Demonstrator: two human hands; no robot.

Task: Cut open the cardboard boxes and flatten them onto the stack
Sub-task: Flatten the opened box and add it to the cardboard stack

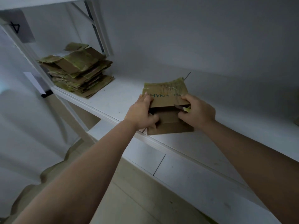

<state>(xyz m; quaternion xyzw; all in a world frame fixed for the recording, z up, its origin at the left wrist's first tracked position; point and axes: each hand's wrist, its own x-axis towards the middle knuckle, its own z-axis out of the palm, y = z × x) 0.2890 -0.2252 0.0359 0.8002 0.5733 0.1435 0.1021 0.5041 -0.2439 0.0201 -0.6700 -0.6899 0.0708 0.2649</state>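
A small brown cardboard box (166, 97) with tape and green lettering on its top sits near the front edge of a white shelf (123, 97). My left hand (142, 114) grips the box's left side, fingers on the top flap and thumb at the front. My right hand (196, 111) holds the right side and also holds a utility knife (182, 108), whose blade points left at the gap under the top flap. A stack of flattened cardboard (77, 71) lies at the shelf's far left.
A white wall rises right behind the shelf. White shelf posts (24, 46) stand at the left with paper labels (17, 26) on them. A lower shelf (186, 168) runs below, over a tan floor. Something brown shows at the far right edge (296, 122).
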